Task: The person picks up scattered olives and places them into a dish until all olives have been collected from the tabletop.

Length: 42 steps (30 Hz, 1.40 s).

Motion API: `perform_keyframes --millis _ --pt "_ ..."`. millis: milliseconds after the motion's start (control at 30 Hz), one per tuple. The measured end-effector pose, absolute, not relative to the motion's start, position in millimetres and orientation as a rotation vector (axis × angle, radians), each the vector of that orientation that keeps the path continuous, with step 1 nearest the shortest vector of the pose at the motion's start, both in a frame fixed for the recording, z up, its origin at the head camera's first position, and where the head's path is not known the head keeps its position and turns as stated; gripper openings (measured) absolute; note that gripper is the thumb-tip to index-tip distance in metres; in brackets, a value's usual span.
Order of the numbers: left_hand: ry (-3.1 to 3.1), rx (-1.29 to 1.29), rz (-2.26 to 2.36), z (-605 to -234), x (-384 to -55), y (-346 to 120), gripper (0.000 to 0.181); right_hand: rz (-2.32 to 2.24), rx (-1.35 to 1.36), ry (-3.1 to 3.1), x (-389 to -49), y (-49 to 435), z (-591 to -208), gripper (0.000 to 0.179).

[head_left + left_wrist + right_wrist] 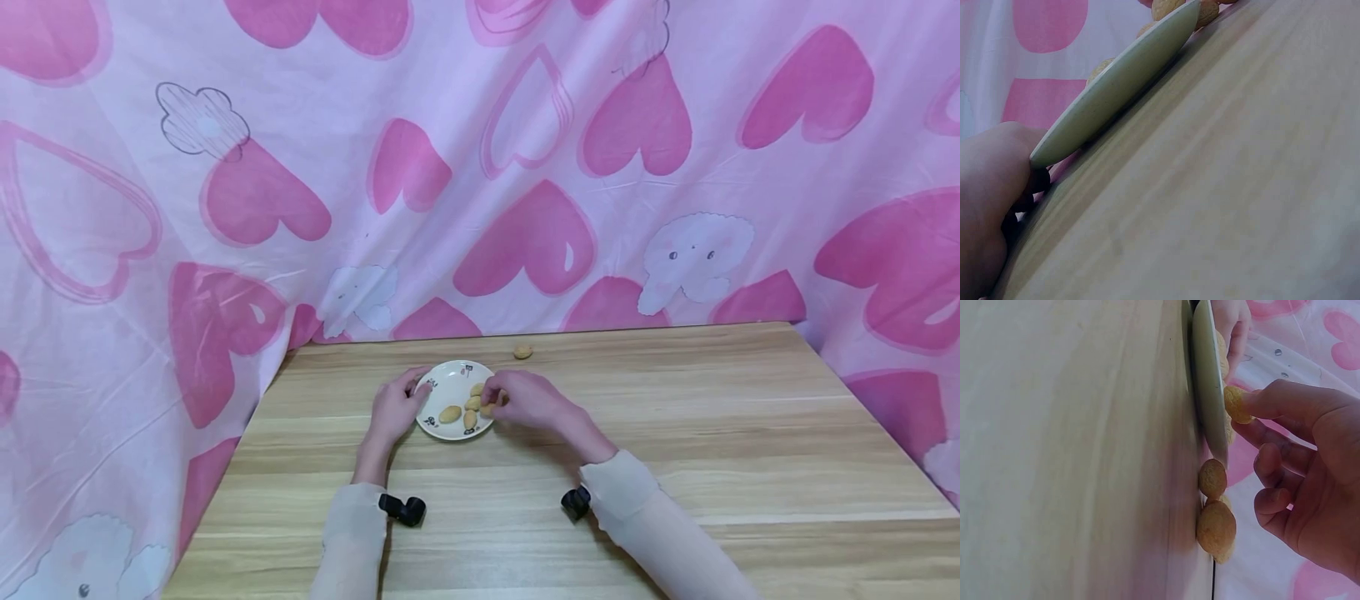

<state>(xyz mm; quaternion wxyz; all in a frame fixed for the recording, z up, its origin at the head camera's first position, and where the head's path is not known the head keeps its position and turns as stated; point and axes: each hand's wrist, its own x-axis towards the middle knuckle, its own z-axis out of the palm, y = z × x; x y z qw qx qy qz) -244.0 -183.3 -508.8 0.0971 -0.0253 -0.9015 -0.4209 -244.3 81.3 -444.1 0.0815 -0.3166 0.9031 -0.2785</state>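
A white plate [448,385] with small printed pictures lies on the wooden table, several tan, wrinkled walnuts [450,414] on it. My left hand [393,408] grips its left rim, the thumb over the edge; the left wrist view shows the plate [1119,87] from the side, tilted in the picture. At the right rim, my right hand [531,400] pinches a walnut [1235,405] between thumb and forefinger, its other fingers curled loosely. Below the held nut in the right wrist view, more walnuts [1216,528] lie outside the plate; the right hand mostly hides them in the head view.
One walnut [522,352] lies near the table's back edge, behind the right hand. A pink curtain [525,242] with hearts hangs behind and beside the wooden table [675,400]. Black wrist cameras [402,510] sit on both sleeves.
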Motion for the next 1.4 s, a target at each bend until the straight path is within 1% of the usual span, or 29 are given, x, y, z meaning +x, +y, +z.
perform_keyframes --millis 133,333,500,633,800,1400 --pt "-2.668 -0.074 -1.25 -508.5 -244.3 -182.7 0.033 -0.821 -0.954 2.712 -248.0 78.3 -447.3 0.008" --pt "-2.666 -0.076 -1.244 -509.1 -244.6 -182.8 0.033 -0.826 -0.934 2.719 -251.4 73.9 -451.4 0.012" --pt "-2.661 -0.081 -1.245 -510.0 -244.8 -182.3 0.033 -0.827 -0.943 2.732 -252.1 71.6 -453.2 0.011" --pt "-2.665 -0.075 -1.243 -510.5 -244.4 -181.4 0.033 -0.839 -0.899 2.739 -250.0 73.1 -451.7 0.012" --pt "-2.676 -0.071 -1.237 -509.8 -244.6 -182.1 0.034 -0.879 -0.815 2.74 -246.7 79.0 -447.6 0.011" --pt "-2.653 -0.079 -1.225 -510.3 -244.7 -182.1 0.033 -0.981 -0.645 2.77 -237.9 111.4 -440.5 0.009"
